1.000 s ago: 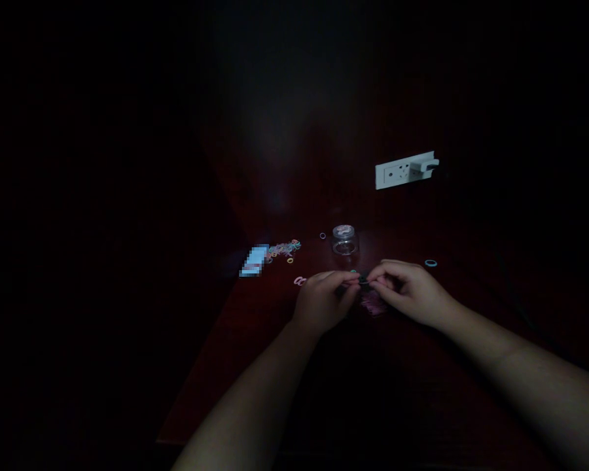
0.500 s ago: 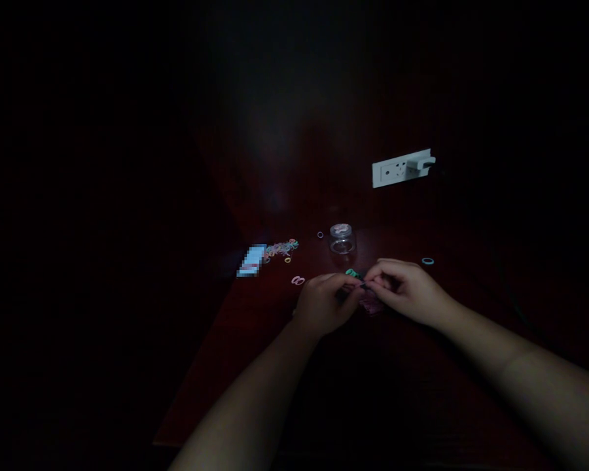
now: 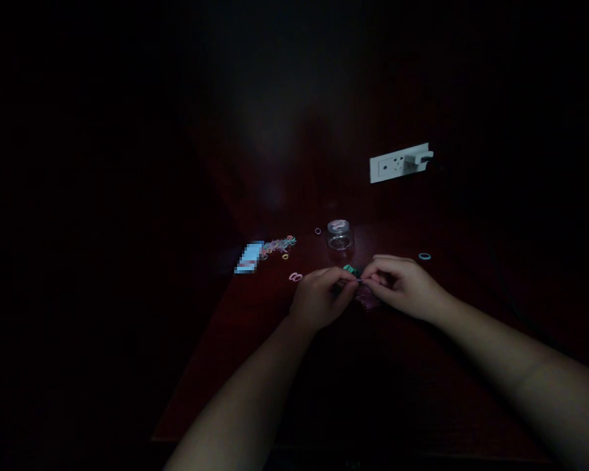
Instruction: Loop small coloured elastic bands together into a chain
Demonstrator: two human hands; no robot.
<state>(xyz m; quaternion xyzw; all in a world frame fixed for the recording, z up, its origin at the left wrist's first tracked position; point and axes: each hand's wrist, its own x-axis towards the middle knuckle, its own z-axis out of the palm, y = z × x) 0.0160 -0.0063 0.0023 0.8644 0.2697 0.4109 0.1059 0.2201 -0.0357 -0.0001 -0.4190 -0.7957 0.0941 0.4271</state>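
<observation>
My left hand (image 3: 321, 297) and my right hand (image 3: 405, 286) meet over the table with fingers pinched. Between their fingertips runs a thin, pale purple hair tie (image 3: 359, 280), mostly covered by the fingers. Just behind the fingertips lie green hair ties (image 3: 350, 269). Below them, a dim purple-pink bunch (image 3: 367, 297) rests on the table; the gloom blurs its details. Two pink hair ties (image 3: 295, 277) lie to the left of my left hand. A blue hair tie (image 3: 425, 256) is beyond my right hand.
A clear lidded jar (image 3: 340, 237) stands behind my hands. To the left, a heap of coloured hair ties (image 3: 278, 245) lies beside a lit phone (image 3: 249, 257). A yellow tie (image 3: 285, 257) and a purple tie (image 3: 317, 231) lie apart. The wall holds a socket (image 3: 397, 163) with a plugged-in charger.
The whole view has shifted slightly, so things appear a little higher and further left. My fingertips have moved slightly apart, and the pale purple strand between them shows more clearly.
</observation>
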